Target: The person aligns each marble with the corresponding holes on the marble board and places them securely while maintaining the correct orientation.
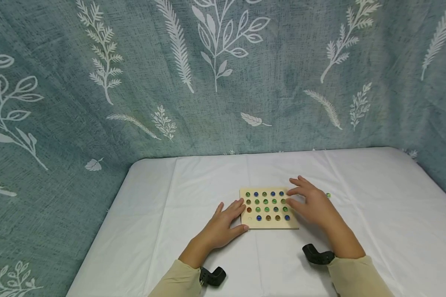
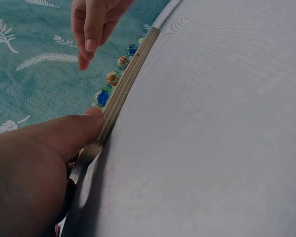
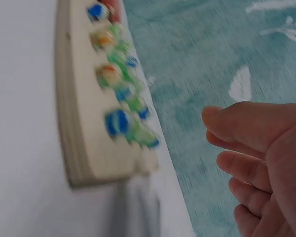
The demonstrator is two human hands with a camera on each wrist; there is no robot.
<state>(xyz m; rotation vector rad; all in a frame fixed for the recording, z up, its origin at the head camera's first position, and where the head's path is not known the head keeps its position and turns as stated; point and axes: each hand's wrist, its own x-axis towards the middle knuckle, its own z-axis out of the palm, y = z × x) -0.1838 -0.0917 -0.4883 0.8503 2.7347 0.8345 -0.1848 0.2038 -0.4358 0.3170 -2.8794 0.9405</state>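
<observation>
A pale wooden board (image 1: 271, 225) lies on the white cloth, with rows of green, blue, brownish and red glass marbles (image 1: 266, 209) in its hollows. One hollow (image 1: 250, 218) at the front left is bare. My left hand (image 1: 223, 227) rests against the board's left side, fingers extended along the edge and the thumb at the front corner; some of its fingers are hidden in the left wrist view. Over the right edge hovers my right hand (image 1: 312, 204), fingers apart and loosely bent. Nothing shows between the thumb and fingers in the right wrist view (image 3: 256, 153).
A single green marble (image 1: 328, 195) sits on the cloth just beyond the right hand. Black wrist cameras (image 1: 213, 276) stick out from both sleeves. Behind the table (image 1: 163, 198) hangs a teal curtain (image 1: 223, 103) with white leaf patterns.
</observation>
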